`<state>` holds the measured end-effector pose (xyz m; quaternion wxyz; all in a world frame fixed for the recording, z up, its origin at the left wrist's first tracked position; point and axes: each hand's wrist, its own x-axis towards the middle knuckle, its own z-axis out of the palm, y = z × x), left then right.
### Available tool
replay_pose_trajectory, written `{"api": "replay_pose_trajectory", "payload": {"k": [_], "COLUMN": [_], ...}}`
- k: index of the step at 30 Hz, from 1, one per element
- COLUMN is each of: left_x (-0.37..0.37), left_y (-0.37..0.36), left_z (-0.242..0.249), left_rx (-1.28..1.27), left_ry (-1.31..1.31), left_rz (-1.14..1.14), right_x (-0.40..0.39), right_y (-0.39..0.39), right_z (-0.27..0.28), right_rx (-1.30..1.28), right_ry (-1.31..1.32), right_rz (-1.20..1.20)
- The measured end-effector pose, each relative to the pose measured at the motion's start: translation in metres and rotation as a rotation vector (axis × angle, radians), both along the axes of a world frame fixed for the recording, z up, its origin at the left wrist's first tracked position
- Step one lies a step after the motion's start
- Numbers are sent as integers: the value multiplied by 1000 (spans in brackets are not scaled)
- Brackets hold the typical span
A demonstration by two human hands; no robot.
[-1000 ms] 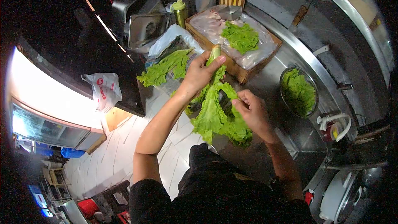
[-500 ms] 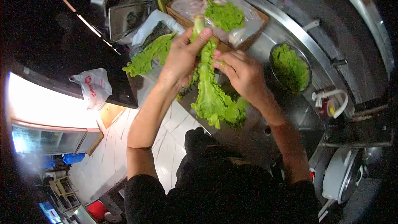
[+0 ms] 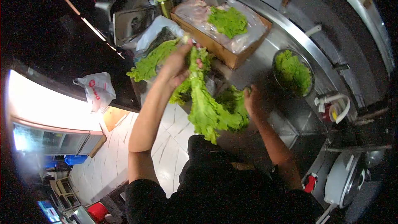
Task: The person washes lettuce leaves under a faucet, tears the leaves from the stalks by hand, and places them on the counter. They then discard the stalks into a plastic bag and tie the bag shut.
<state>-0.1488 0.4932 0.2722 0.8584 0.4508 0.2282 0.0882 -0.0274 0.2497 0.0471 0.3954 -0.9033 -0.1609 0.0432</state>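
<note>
l hand [image 3: 175, 63] clamped round lettuce [image 3: 204, 110] nr stem [image 3: 186, 39], r hand [image 3: 254, 101] pinching leaf edge [image 3: 242, 96]; best go gently, w/ firm l grip, to avoid rips.

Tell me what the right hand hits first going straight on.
Lettuce at its fingertips first; beyond that, the right hand would probably meet the near corner of the cardboard box, though depth is unclear.

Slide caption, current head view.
Left hand holds lettuce near stem, right hand at leaf edge, bowl of leaves nearby.
</note>
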Motion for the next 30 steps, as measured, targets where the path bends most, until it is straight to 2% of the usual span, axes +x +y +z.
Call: {"api": "replay_pose_trajectory", "payload": {"k": [2, 3, 5, 6, 8, 9, 11, 12, 14, 15, 16, 17, 18, 20, 25, 26, 28, 30], "left_x": [4, 4, 3, 4, 9, 14, 16, 17, 14, 10, 5, 1, 3, 5, 6, 4, 2, 2], "left_y": [-1, -4, -10, -12, -16, -16, -24, -27, -30, -38, -47, -55, -53, -47, -48, -48, -42, -30], "left_z": [-5, -1, 7, 7, 4, -2, 9, 13, 11, 7, 7, 11, 6, -6, -8, -6, -6, -12], "left_rx": [-102, -94, -77, -72, 20, 23, 13, -1, 78, 195, 311, 181, 183, 59, 121, 56, -6, -262], "left_ry": [-37, -44, -39, -38, -49, -71, -154, -233, -187, -88, 12, -77, -78, -214, -324, -379, -435, -577], "left_rz": [-41, -26, 34, 35, 56, 43, 21, 4, 23, 73, 125, 59, 53, 17, -67, -48, -29, -124], "right_x": [-19, -15, -10, -16, -38, -48, -67, -71, -76, -78, -76, -76, -76, -79, -89, -91, -100, -97], "right_y": [-4, 0, 3, 7, 17, 22, 32, 33, 33, 34, 33, 33, 32, 28, 29, 26, 18, 16], "right_z": [-2, 2, 9, 32, 105, 122, 147, 158, 176, 184, 185, 186, 185, 187, 189, 192, 211, 212], "right_rx": [-225, -216, 157, 163, 522, 523, 540, 542, 383, 340, 344, 282, 215, 216, 188, 189, 353, 451], "right_ry": [-358, -366, -426, -424, -8, -14, 154, 145, 144, 8, -1, -208, -411, -453, -611, -612, -304, -236], "right_rz": [15, 28, 87, 87, 443, 438, 673, 668, 465, 397, 391, 405, 417, 461, 521, 520, 563, 550]}}
